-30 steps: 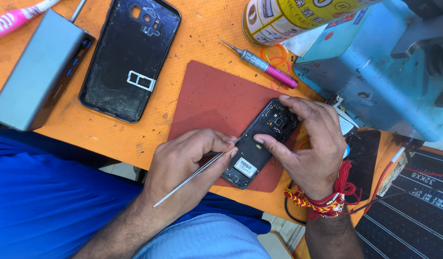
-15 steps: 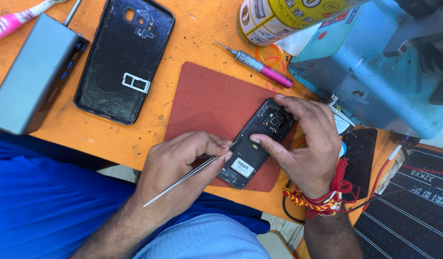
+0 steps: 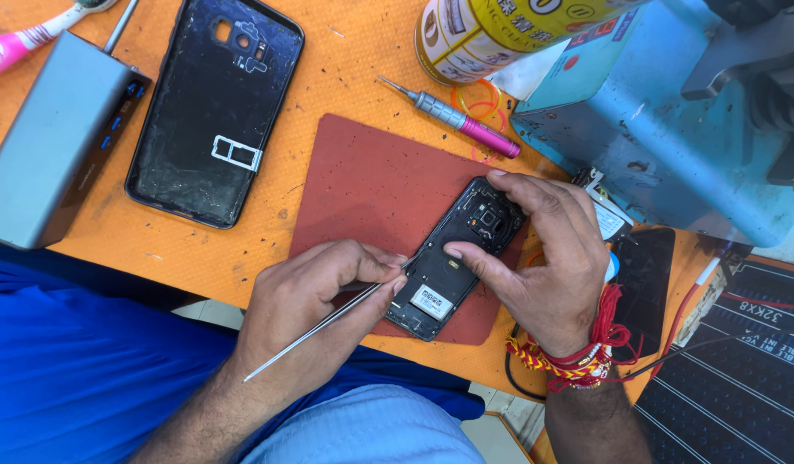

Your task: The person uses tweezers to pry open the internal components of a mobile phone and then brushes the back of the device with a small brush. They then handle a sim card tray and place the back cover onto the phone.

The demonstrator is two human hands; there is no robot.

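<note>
An opened black phone (image 3: 448, 266) lies tilted on a dark red mat (image 3: 371, 189) on the orange table. My left hand (image 3: 315, 296) pinches thin metal tweezers (image 3: 328, 320), whose tips meet the phone's left edge. My right hand (image 3: 543, 258) holds the phone steady, thumb pressed on its middle and fingers curled over its upper right end. Red threads circle my right wrist.
A black phone back cover (image 3: 212, 112) with a white SIM tray lies upper left, beside a grey box (image 3: 53, 137). A pink-handled screwdriver (image 3: 461, 120), a yellow can (image 3: 500, 34) and a blue machine (image 3: 672, 129) stand behind. A dark grid mat (image 3: 740, 369) is at the right.
The tweezers' tips have stayed at the phone's left edge; my left hand shifted only slightly. My right thumb stays on the phone's middle.
</note>
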